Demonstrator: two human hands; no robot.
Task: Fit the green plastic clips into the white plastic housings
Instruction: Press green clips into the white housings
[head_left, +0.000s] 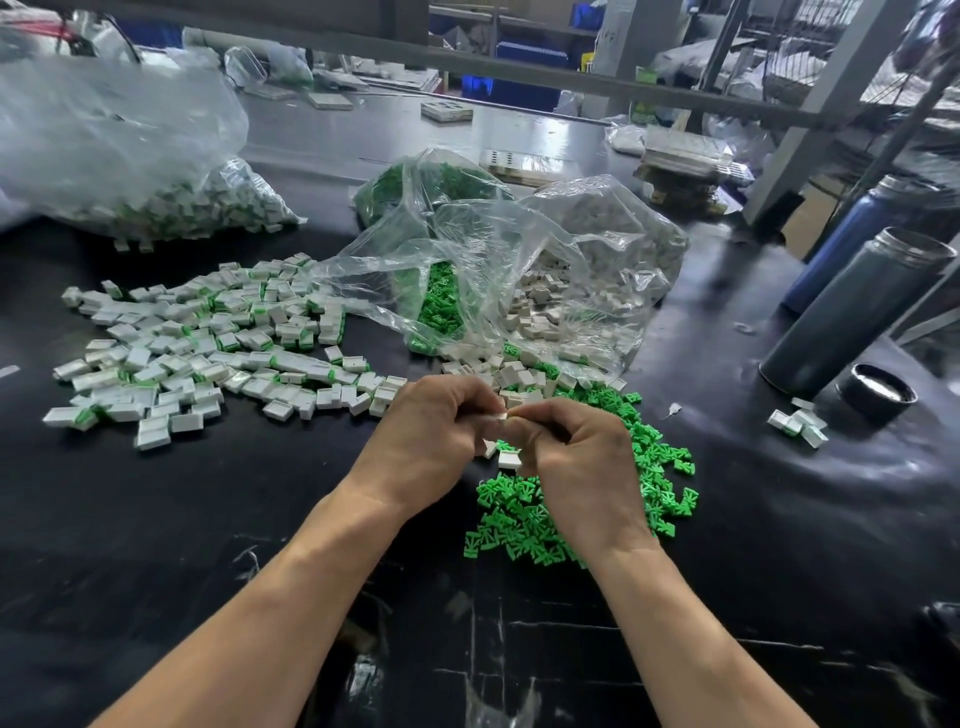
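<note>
My left hand (441, 431) and my right hand (576, 457) meet over the black table, fingertips pinching one small white housing (497, 417) between them. Whether a green clip sits in it is hidden by my fingers. Another white housing (509, 460) lies just below my fingers. A heap of loose green clips (597, 499) spreads under and right of my right hand. Loose white housings (524, 382) spill from an open clear bag (519, 270) behind my hands. A wide pile of housings with green clips in them (208, 348) lies to the left.
A big clear bag of finished parts (130, 156) stands at the back left. Two dark flasks (852, 312) and a black lid (878, 392) stand at the right, with a few white housings (800, 423) beside them. A grey shelf frame (623, 78) crosses the back.
</note>
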